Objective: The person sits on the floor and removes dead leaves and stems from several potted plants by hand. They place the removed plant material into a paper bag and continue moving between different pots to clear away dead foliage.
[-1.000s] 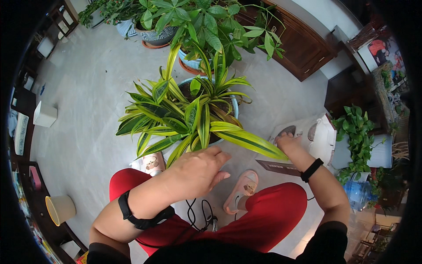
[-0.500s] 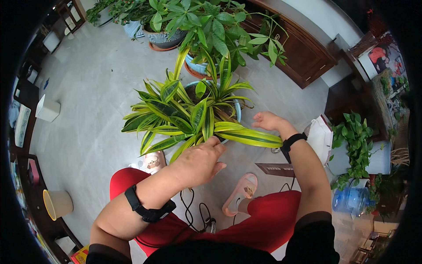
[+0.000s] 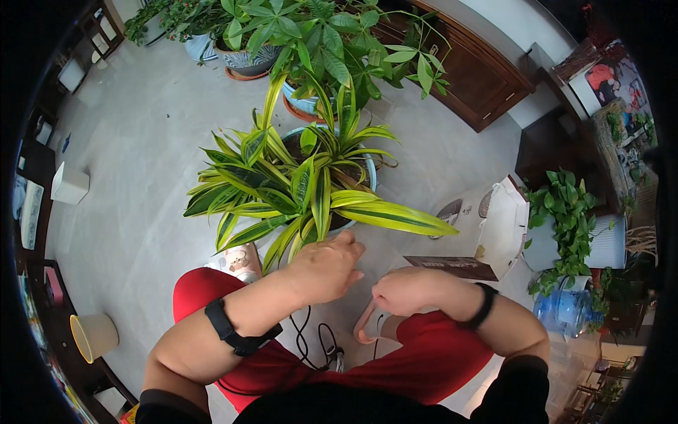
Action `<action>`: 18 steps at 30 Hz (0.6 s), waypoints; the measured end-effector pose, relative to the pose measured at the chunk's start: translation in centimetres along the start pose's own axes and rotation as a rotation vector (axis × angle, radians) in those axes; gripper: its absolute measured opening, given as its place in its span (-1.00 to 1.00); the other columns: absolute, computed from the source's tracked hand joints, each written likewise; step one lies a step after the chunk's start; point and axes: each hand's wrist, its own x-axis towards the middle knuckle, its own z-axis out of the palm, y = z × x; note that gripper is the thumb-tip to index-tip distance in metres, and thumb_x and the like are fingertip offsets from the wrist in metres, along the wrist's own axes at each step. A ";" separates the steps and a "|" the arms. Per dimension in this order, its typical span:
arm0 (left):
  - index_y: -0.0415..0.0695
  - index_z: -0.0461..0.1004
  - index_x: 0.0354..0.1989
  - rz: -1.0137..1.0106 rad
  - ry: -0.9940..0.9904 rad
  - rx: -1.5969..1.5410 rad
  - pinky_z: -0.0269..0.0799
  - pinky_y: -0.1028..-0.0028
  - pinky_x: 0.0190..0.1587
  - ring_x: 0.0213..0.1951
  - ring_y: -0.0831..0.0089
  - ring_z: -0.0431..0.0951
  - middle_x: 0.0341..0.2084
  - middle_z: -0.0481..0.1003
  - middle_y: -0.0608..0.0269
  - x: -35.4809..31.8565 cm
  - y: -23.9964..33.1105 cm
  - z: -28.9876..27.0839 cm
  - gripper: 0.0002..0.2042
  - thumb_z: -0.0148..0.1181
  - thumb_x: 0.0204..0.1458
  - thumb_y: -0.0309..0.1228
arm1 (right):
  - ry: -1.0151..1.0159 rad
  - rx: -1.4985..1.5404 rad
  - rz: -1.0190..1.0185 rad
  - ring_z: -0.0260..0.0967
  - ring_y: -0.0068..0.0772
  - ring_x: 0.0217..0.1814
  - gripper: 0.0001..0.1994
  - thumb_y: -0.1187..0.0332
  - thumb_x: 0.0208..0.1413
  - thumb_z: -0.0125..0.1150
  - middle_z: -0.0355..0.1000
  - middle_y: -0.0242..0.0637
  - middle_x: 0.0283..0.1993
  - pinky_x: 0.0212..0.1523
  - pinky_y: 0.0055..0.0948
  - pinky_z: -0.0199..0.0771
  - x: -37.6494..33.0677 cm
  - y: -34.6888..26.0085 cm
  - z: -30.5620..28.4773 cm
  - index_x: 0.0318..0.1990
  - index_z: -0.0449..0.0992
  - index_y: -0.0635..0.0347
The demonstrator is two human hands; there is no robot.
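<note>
A snake plant (image 3: 300,187) with yellow-edged green leaves grows in a light blue pot (image 3: 371,173) in front of me. My left hand (image 3: 328,265) is closed just below the near leaves, its fingers curled; what it holds, if anything, is hidden. To its right, my right hand (image 3: 408,290) is closed too, knuckles toward the left hand with a small gap between them. Whatever is inside its fingers does not show. One long yellow-green leaf (image 3: 402,216) reaches rightward above both hands.
A white carton (image 3: 498,230) with a dark brown panel stands to the right, beside trailing potted greenery (image 3: 568,222) and a blue water jug (image 3: 561,314). More potted plants (image 3: 332,42) and a wooden cabinet (image 3: 470,78) are behind. Black cables (image 3: 328,346) lie between my legs.
My right hand has come down and left from beside the long leaf, closing near my left hand. The white carton shows more fully. My left hand stays low by the near leaves.
</note>
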 end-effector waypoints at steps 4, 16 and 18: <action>-0.21 0.40 -0.01 -0.005 0.039 -0.011 0.44 0.21 -0.04 -0.08 0.04 0.52 -0.05 0.38 -0.01 -0.8 -0.2 -0.3 -0.64 0.20 0.04 -0.34 | 0.013 -0.033 0.245 0.46 -0.02 -0.19 -0.77 0.19 0.00 0.15 0.49 -0.09 -0.28 -0.18 -0.14 0.44 7.2 8.6 5.7 -0.33 0.55 0.14; -0.17 0.39 0.07 -0.210 0.205 0.116 0.44 0.14 0.00 0.06 0.07 0.43 0.11 0.30 0.04 0.7 -0.2 -1.5 -0.57 0.25 0.03 -0.31 | 1.134 0.214 0.397 0.38 -0.02 -0.03 -0.71 0.18 -0.02 0.23 0.43 -0.16 -0.13 -0.10 -0.10 0.44 15.5 16.1 -3.4 -0.19 0.50 0.12; -0.18 0.37 0.09 -0.210 0.209 0.093 0.40 0.15 0.06 0.10 0.02 0.38 0.12 0.28 0.00 1.1 -0.3 -1.6 -0.54 0.28 0.00 -0.33 | 1.135 0.151 0.390 0.37 -0.02 -0.03 -0.71 0.19 -0.03 0.26 0.43 -0.17 -0.11 -0.10 -0.10 0.43 17.1 16.8 -4.1 -0.17 0.51 0.10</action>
